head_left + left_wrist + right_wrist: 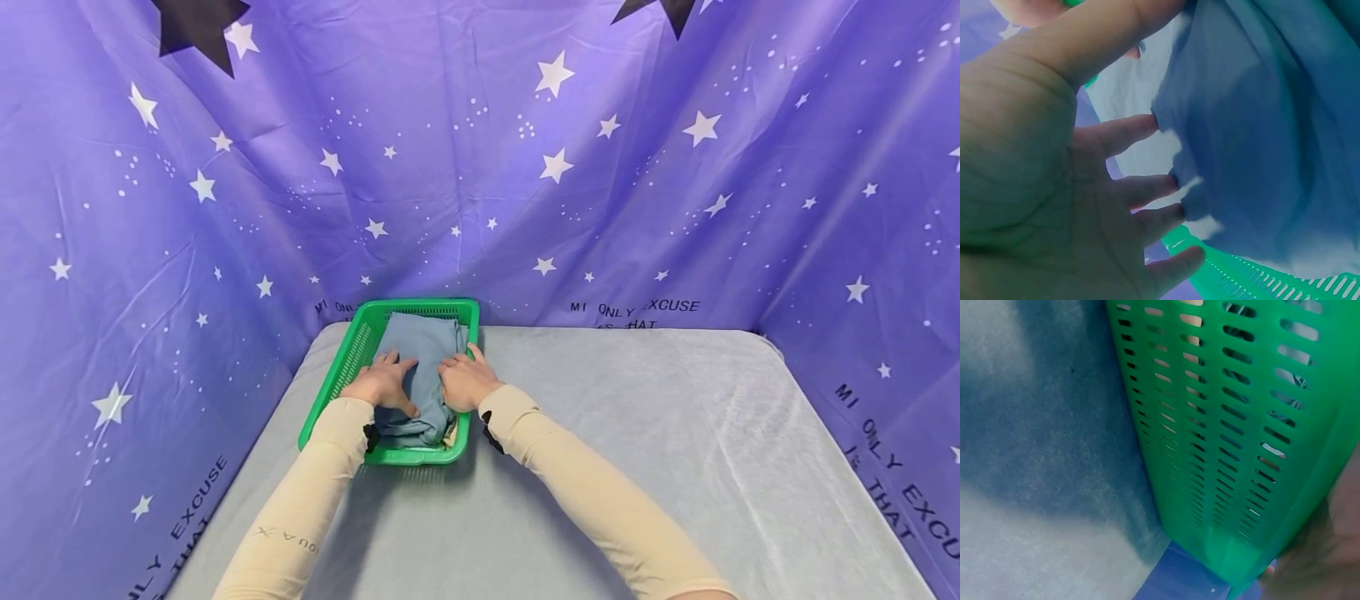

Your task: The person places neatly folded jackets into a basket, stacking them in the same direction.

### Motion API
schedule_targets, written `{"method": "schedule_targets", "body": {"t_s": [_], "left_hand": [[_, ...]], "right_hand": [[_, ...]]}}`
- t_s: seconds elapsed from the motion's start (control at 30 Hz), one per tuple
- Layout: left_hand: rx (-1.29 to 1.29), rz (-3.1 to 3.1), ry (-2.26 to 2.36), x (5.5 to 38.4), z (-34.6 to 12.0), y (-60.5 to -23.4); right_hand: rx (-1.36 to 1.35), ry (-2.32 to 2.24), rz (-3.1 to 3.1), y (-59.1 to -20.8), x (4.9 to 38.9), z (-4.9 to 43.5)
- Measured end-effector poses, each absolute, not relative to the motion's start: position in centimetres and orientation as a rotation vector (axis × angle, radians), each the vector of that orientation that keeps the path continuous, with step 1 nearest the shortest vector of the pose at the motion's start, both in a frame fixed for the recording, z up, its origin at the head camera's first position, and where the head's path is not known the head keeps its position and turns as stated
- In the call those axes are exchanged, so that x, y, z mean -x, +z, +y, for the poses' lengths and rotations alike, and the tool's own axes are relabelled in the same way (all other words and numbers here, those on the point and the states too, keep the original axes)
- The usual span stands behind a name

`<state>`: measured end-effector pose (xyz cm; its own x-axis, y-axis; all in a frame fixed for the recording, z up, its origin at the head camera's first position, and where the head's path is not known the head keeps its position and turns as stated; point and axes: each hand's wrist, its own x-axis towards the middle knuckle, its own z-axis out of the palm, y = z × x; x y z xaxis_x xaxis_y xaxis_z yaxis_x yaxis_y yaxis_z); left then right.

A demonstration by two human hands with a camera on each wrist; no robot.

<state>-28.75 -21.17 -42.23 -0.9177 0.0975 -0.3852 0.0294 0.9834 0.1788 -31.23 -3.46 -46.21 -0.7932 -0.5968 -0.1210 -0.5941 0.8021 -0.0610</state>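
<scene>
A folded blue-grey cloth garment [422, 337] lies in a green plastic basket [315, 417], its near end bunched and wrinkled. My left hand [381, 385] rests on the left part of the garment with fingers spread; in the left wrist view its fingertips [1169, 181] touch the cloth [1254, 137]. At the garment's right edge, just inside the basket's right rim, my right hand [467, 382] presses on the cloth. In the right wrist view that hand [1329, 550] shows only as a blur beside the slotted basket wall [1210, 425].
The basket stands on a grey cloth-covered table [637, 433], at its back left. Purple star-printed curtains [480, 167] hang behind and on both sides. Beige fabric [451, 435] shows under the garment at the near right corner of the basket.
</scene>
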Motion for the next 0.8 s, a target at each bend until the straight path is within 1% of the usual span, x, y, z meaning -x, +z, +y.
{"method": "schedule_targets", "body": {"t_s": [0.2,0.4,0.63,0.8], "left_hand": [[-0.108,2.721,0.23,28.8,-21.1,-42.2],[-0.106,2.723,0.243,28.9,-21.2,-42.3],[-0.118,2.738,0.282,28.3,-21.6,-41.9],[-0.195,2.798,0.414,27.8,-21.8,-41.2]], "right_hand": [[0.942,-0.06,2.874,-46.4,31.2,-3.2],[0.961,-0.239,2.904,-46.7,31.2,-2.6],[1.077,-0.698,2.897,-46.6,30.8,-0.7],[0.981,-1.099,2.864,-46.4,31.0,2.5]]}}
